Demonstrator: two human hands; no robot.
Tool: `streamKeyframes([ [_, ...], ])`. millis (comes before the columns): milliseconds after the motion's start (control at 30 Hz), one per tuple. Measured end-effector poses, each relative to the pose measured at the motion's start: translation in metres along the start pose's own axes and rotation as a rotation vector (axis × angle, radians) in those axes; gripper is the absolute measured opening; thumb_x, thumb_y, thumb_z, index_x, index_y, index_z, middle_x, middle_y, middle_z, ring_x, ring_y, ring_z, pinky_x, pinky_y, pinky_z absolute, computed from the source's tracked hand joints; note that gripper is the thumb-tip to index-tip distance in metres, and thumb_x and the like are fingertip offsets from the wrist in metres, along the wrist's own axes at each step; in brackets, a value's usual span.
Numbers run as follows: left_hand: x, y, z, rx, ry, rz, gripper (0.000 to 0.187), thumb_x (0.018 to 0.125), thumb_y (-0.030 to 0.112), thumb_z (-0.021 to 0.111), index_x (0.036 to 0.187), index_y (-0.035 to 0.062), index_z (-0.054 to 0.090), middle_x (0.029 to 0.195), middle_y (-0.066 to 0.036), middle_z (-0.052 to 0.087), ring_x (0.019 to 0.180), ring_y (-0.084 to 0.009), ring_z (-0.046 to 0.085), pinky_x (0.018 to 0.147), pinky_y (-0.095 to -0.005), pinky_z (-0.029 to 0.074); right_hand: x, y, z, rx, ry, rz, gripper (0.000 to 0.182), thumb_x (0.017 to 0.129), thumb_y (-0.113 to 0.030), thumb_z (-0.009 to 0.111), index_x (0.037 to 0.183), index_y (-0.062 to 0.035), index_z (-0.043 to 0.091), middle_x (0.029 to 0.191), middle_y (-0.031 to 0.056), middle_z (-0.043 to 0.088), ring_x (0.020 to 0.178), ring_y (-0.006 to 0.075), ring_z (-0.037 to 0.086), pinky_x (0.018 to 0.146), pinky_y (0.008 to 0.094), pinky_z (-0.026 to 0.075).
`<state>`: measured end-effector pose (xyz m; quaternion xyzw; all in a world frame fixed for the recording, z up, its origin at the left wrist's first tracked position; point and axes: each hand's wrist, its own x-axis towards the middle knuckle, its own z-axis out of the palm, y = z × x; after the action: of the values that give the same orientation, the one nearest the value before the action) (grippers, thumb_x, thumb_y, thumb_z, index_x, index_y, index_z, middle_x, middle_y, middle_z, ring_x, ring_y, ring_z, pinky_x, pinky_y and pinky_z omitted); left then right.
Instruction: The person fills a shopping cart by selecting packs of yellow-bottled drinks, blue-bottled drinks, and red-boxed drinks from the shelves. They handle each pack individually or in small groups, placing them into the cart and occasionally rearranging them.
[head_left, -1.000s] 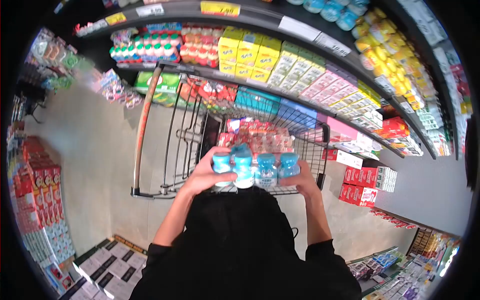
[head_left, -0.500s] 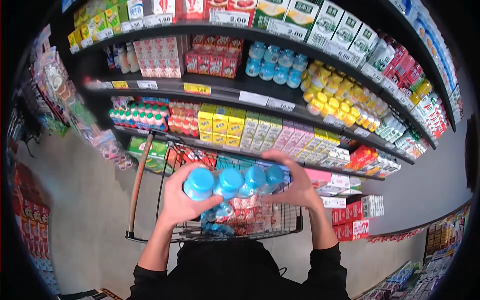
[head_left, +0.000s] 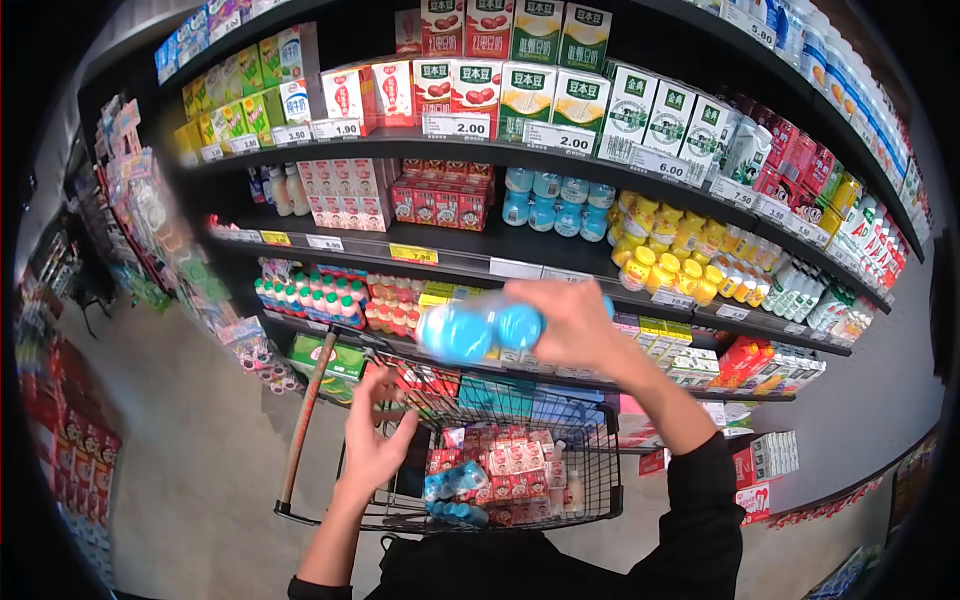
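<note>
My right hand (head_left: 575, 325) grips a pack of blue-capped bottles (head_left: 460, 335) from above. The pack is slightly blurred and hovers in front of the lower shelves, above the far side of the shopping cart (head_left: 612, 450). My left hand (head_left: 378, 435) is off the pack, fingers apart and curved, over the cart's left part. Inside the cart lie red and pink drink cartons (head_left: 515, 475) and more blue bottles (head_left: 455, 483).
Ahead, curved shelves hold blue bottle packs (head_left: 555, 205), yellow bottles (head_left: 665, 250) and milk cartons (head_left: 650, 115). Hanging goods (head_left: 160, 200) line the left side. The cart's handle (head_left: 308, 420) is on the left. Red boxes (head_left: 760, 470) stand at the lower right.
My left hand has let go of the bottle pack and dropped back. My right hand now carries the pack alone, away from me toward the shelves. The view has shifted upward.
</note>
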<state>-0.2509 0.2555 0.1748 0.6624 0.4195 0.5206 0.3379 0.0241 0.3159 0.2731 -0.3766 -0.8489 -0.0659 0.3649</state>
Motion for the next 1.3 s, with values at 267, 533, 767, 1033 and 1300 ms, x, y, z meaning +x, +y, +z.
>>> streamKeyframes([
  [267, -0.149, -0.172, -0.020, 0.611, -0.536, -0.461, 0.043, 0.073, 0.020, 0.060, 0.115, 0.0123, 0.057, 0.099, -0.011, 0.066, 0.087, -0.0279, 0.065, 0.078, -0.0398, 0.051, 0.056, 0.123, 0.002, -0.353, -0.128, 0.328, 0.036, 0.056, -0.022, 0.074, 0.090, -0.0104, 0.066, 0.081, 0.0176, 0.066, 0.078, 0.0366, 0.062, 0.069, 0.0451, 0.049],
  [533, -0.195, -0.173, -0.014, 0.999, -0.612, -0.700, 0.028, 0.076, 0.031, 0.052, 0.097, 0.0236, 0.068, 0.094, -0.011, 0.068, 0.085, -0.0306, 0.065, 0.072, -0.0435, 0.052, 0.051, 0.172, 0.028, -0.279, -0.352, 0.718, 0.052, 0.055, -0.022, 0.080, 0.101, -0.0049, 0.065, 0.101, 0.0197, 0.064, 0.097, 0.0342, 0.061, 0.081, 0.0390, 0.050],
  [767, -0.179, -0.154, -0.005, 1.030, -0.660, -0.794, 0.029, 0.077, 0.028, 0.049, 0.101, 0.0245, 0.067, 0.094, -0.009, 0.068, 0.088, -0.0294, 0.064, 0.077, -0.0413, 0.051, 0.059, 0.178, 0.032, -0.251, -0.505, 0.836, 0.068, 0.054, -0.022, 0.082, 0.116, -0.0043, 0.060, 0.110, 0.0185, 0.062, 0.105, 0.0325, 0.058, 0.090, 0.0372, 0.046],
  [1033, -0.177, -0.155, 0.000, 1.036, -0.643, -0.855, 0.032, 0.073, 0.025, 0.053, 0.101, 0.0255, 0.067, 0.094, -0.007, 0.068, 0.089, -0.0272, 0.064, 0.078, -0.0399, 0.051, 0.048, 0.205, 0.047, -0.401, -0.422, 0.708, 0.075, 0.055, -0.022, 0.082, 0.123, -0.0103, 0.055, 0.128, 0.0113, 0.049, 0.126, 0.0271, 0.040, 0.101, 0.0394, 0.035],
  [1300, -0.185, -0.150, -0.001, 1.018, -0.662, -0.927, 0.030, 0.072, 0.026, 0.054, 0.099, 0.0249, 0.067, 0.094, -0.009, 0.068, 0.090, -0.0287, 0.064, 0.078, -0.0400, 0.051, 0.016, 0.191, 0.071, -0.541, 0.035, 0.465, 0.075, 0.054, -0.020, 0.082, 0.122, -0.0073, 0.052, 0.124, 0.0096, 0.049, 0.122, 0.0313, 0.039, 0.100, 0.0431, 0.031],
])
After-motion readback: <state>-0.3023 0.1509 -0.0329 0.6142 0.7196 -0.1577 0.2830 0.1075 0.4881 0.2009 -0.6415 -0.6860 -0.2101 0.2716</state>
